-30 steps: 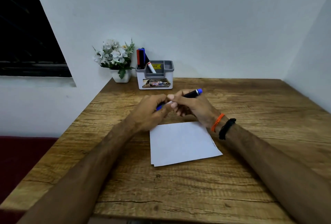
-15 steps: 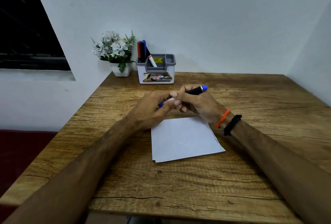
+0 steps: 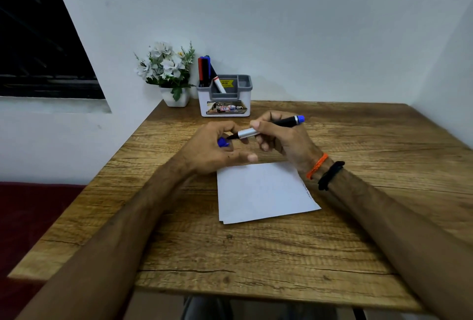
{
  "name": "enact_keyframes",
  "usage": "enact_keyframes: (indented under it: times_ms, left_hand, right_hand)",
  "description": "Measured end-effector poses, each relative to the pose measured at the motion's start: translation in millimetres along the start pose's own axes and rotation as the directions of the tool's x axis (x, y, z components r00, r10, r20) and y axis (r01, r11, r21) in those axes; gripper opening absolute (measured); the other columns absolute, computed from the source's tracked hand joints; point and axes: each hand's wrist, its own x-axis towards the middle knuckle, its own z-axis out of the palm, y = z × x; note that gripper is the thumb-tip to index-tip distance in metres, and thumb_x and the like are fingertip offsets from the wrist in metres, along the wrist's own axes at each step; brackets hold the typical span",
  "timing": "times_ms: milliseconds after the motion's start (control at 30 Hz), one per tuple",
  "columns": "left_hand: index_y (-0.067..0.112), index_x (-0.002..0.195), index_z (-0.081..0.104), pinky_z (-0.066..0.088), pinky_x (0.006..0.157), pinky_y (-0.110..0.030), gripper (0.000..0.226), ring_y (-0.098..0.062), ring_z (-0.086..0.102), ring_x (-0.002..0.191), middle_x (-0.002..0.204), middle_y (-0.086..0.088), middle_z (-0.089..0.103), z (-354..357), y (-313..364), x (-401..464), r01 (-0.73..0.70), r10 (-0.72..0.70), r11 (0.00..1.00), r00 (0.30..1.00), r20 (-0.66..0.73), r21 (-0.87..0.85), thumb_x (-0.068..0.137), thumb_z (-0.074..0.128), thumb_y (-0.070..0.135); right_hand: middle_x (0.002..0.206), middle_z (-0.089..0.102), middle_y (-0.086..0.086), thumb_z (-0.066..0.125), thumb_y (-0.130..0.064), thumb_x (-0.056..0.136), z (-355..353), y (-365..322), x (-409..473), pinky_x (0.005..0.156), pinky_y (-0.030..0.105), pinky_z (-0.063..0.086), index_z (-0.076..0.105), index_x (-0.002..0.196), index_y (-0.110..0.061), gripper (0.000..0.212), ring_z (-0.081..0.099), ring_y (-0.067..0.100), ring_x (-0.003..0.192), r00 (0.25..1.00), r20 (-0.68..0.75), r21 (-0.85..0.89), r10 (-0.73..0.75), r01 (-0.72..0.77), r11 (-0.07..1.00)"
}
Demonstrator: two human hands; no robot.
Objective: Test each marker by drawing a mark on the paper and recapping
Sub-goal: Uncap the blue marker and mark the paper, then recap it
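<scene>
Wooden bench (image 3: 256,255) carries paper (image 3: 261,191); above it the right hand (image 3: 279,138) pinches an uncapped marker (image 3: 266,128), tip pointing left toward the blue cap (image 3: 223,142) gripped by the left hand (image 3: 215,148).

Head cam, close, looks fwd/down over table (image 3: 256,255) toward wall (image 3: 281,25).

The blue marker (image 3: 271,127) was uncapped, its black barrel with a silver collar lying nearly level above the surface, dark tip pointing left and blue end right. Its blue cap (image 3: 223,142) sat just left of the tip, apart from it. The white paper (image 3: 263,191) lay flat on the surface below, slightly skewed. More markers (image 3: 204,70) stood upright in the holder's left compartment.
</scene>
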Motion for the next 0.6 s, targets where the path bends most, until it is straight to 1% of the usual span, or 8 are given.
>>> enact_keyframes:
  times_ms: [33, 100, 200, 300, 367, 467, 533, 600]
  left_hand:
    - [0.025, 0.094, 0.066, 0.046, 0.059, -0.030, 0.050, -0.015, 0.053, 0.055, 0.063, 0.002, 0.058, -4, -1, -2, 0.051, -0.051, 0.999, 0.997, 0.049, 0.002, 0.058, 0.084, 0.055]
    - [0.022, 0.096, 0.067, 0.038, 0.057, -0.026, 0.044, -0.013, 0.042, 0.049, 0.052, 0.008, 0.047, -12, -3, -5, 0.100, -0.103, 0.994, 0.986, 0.133, 0.032, 0.061, 0.086, 0.042]
    - [0.022, 0.094, 0.070, 0.038, 0.059, -0.025, 0.033, -0.008, 0.042, 0.048, 0.048, 0.015, 0.051, -21, -3, -8, 0.142, -0.158, 0.985, 0.970, 0.183, 0.097, 0.066, 0.086, 0.030]
    - [0.020, 0.091, 0.073, 0.038, 0.059, -0.025, 0.027, 0.001, 0.042, 0.045, 0.048, 0.022, 0.055, -22, -2, -9, 0.170, -0.209, 0.967, 0.955, 0.211, 0.188, 0.069, 0.084, 0.031]
    - [0.020, 0.089, 0.073, 0.041, 0.059, -0.024, 0.026, 0.003, 0.046, 0.046, 0.048, 0.022, 0.056, -20, -2, -9, 0.182, -0.232, 0.955, 0.950, 0.211, 0.234, 0.070, 0.083, 0.034]
    - [0.020, 0.083, 0.074, 0.040, 0.057, -0.019, 0.021, 0.004, 0.049, 0.049, 0.052, 0.019, 0.059, -21, -3, -8, 0.183, -0.240, 0.946, 0.950, 0.200, 0.269, 0.071, 0.083, 0.035]
    - [0.021, 0.080, 0.074, 0.039, 0.058, -0.020, 0.019, 0.005, 0.052, 0.053, 0.060, 0.016, 0.061, -20, -4, -7, 0.165, -0.227, 0.943, 0.954, 0.198, 0.290, 0.071, 0.083, 0.035]
    - [0.023, 0.079, 0.073, 0.037, 0.060, -0.021, 0.020, 0.005, 0.053, 0.056, 0.065, 0.013, 0.063, -18, -7, -7, 0.155, -0.217, 0.932, 0.963, 0.162, 0.326, 0.070, 0.082, 0.038]
  right_hand:
    - [0.059, 0.063, 0.002, 0.068, -0.020, 0.084, 0, 0, 0, 0.048, 0.023, 0.042, 0.068, 0.074, -0.014, 0.011, 0.053, 0.015, 0.050, 1.000, -0.020, 0.016, 0.012, -0.012, 1.000]
    - [0.059, 0.064, 0.003, 0.064, -0.022, 0.083, -1, -3, -2, 0.048, 0.023, 0.041, 0.070, 0.079, -0.014, 0.012, 0.055, 0.015, 0.048, 0.999, -0.020, 0.048, 0.038, -0.037, 0.998]
    - [0.063, 0.068, 0.007, 0.054, -0.025, 0.084, 1, -9, -6, 0.047, 0.022, 0.043, 0.072, 0.088, -0.008, 0.024, 0.060, 0.016, 0.049, 0.994, 0.041, 0.083, 0.100, -0.103, 0.991]
    - [0.067, 0.069, 0.011, 0.051, -0.027, 0.083, 8, -10, -10, 0.047, 0.021, 0.046, 0.072, 0.089, -0.005, 0.031, 0.063, 0.017, 0.052, 0.985, 0.055, 0.088, 0.161, -0.166, 0.982]
    - [0.068, 0.069, 0.011, 0.050, -0.025, 0.088, 14, -8, -14, 0.047, 0.022, 0.048, 0.072, 0.089, -0.004, 0.030, 0.064, 0.018, 0.053, 0.981, 0.024, 0.093, 0.194, -0.195, 0.976]
    - [0.069, 0.068, 0.011, 0.045, -0.020, 0.097, 20, -3, -22, 0.047, 0.023, 0.048, 0.072, 0.092, -0.003, 0.031, 0.064, 0.018, 0.054, 0.967, -0.024, 0.111, 0.255, -0.251, 0.961]
    - [0.070, 0.068, 0.011, 0.045, -0.019, 0.097, 21, 0, -27, 0.048, 0.024, 0.049, 0.071, 0.092, -0.003, 0.031, 0.064, 0.019, 0.056, 0.960, -0.025, 0.108, 0.278, -0.274, 0.956]
    - [0.070, 0.068, 0.011, 0.045, -0.018, 0.096, 23, 2, -31, 0.048, 0.025, 0.051, 0.072, 0.094, -0.003, 0.031, 0.065, 0.019, 0.057, 0.954, -0.028, 0.121, 0.299, -0.293, 0.948]
